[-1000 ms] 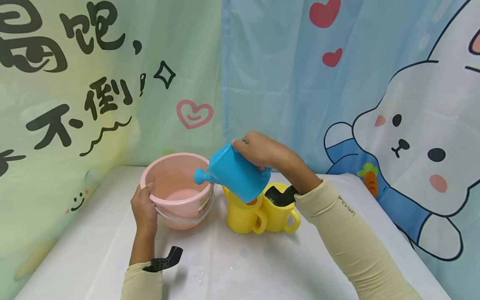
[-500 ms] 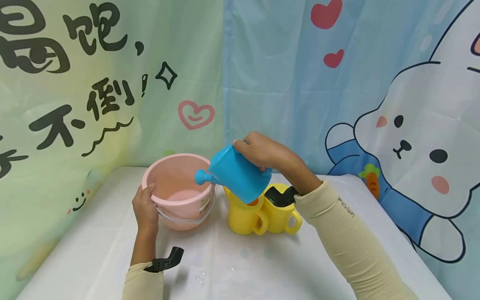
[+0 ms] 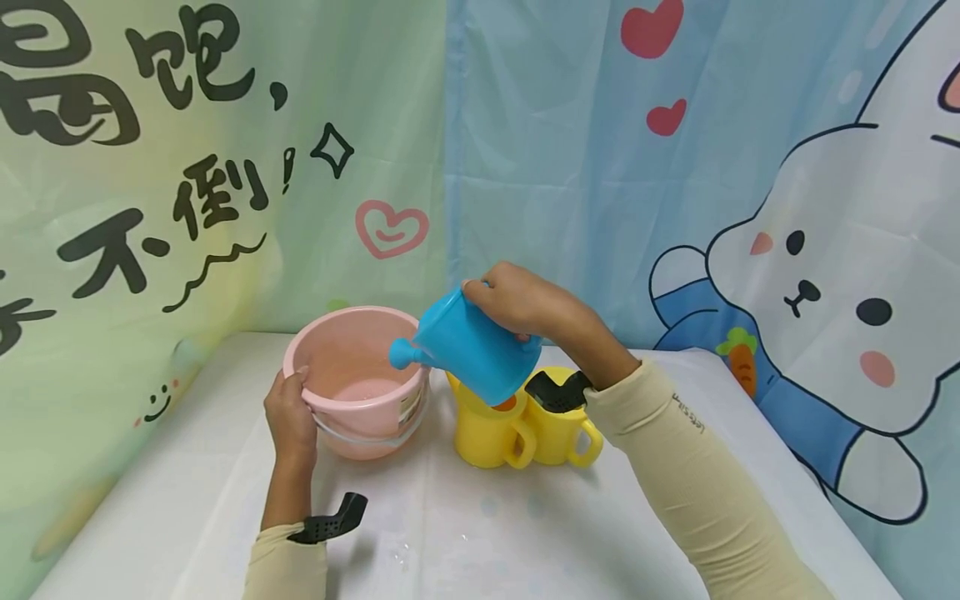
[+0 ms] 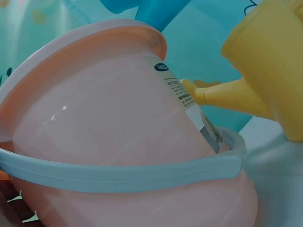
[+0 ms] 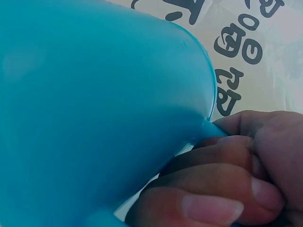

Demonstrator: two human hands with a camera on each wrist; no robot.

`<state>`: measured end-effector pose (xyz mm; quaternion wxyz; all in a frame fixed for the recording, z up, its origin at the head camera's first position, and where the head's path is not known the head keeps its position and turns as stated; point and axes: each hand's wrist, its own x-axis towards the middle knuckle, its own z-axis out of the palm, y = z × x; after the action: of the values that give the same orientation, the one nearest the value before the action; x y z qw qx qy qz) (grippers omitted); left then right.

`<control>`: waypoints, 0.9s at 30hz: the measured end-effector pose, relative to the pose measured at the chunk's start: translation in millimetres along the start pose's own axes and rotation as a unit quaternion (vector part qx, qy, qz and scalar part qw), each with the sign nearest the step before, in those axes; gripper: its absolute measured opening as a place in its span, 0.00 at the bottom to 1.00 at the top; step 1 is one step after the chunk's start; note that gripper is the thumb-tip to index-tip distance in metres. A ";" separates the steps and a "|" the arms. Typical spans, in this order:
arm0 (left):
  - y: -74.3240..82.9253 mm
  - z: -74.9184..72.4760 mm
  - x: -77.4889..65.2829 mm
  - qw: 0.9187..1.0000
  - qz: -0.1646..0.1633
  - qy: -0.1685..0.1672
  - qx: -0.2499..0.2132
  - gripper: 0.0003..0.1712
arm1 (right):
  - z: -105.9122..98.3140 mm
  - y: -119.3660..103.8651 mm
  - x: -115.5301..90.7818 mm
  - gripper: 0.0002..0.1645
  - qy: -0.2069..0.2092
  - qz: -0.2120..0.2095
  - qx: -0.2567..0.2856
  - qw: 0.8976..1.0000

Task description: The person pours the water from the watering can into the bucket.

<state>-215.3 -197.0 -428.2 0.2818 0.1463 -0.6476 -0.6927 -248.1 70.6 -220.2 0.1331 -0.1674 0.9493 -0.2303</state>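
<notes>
My right hand (image 3: 517, 298) grips the handle of a blue watering can (image 3: 480, 350), its fingers curled round it in the right wrist view. The can is tilted to the left, and its spout reaches over the right rim of a pink bucket (image 3: 360, 408). At the bucket's left rim my left hand (image 3: 291, 421) holds on, thumb over the edge and fingers underneath. The bucket leans slightly, with its pale grey handle (image 4: 118, 177) hanging down the near side. Two yellow watering cans stand just right of the bucket, the nearer one (image 3: 483, 433) partly below the blue can.
The second yellow watering can (image 3: 551, 429) stands right beside the first. Small wet drops (image 3: 401, 554) show on the white tablecloth (image 3: 480, 558) in front. A printed curtain (image 3: 540, 167) hangs behind the table.
</notes>
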 end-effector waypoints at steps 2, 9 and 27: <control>-0.3 0.2 -0.2 1.000 0.000 -0.004 0.000 0.26 | -0.2 0.0 -0.3 0.27 0.000 0.002 0.002 1.000; 0.2 0.5 -0.8 1.000 0.003 -0.005 0.000 0.26 | -0.5 -0.3 1.6 0.27 0.002 -0.006 -0.008 1.000; 1.0 -0.2 -0.4 1.000 0.006 -0.005 0.005 0.26 | -3.5 -1.1 6.7 0.27 -0.008 -0.008 -0.007 1.000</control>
<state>-214.7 -197.0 -427.3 0.2817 0.1403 -0.6532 -0.6887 -255.0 68.6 -217.8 0.1371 -0.1781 0.9485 -0.2231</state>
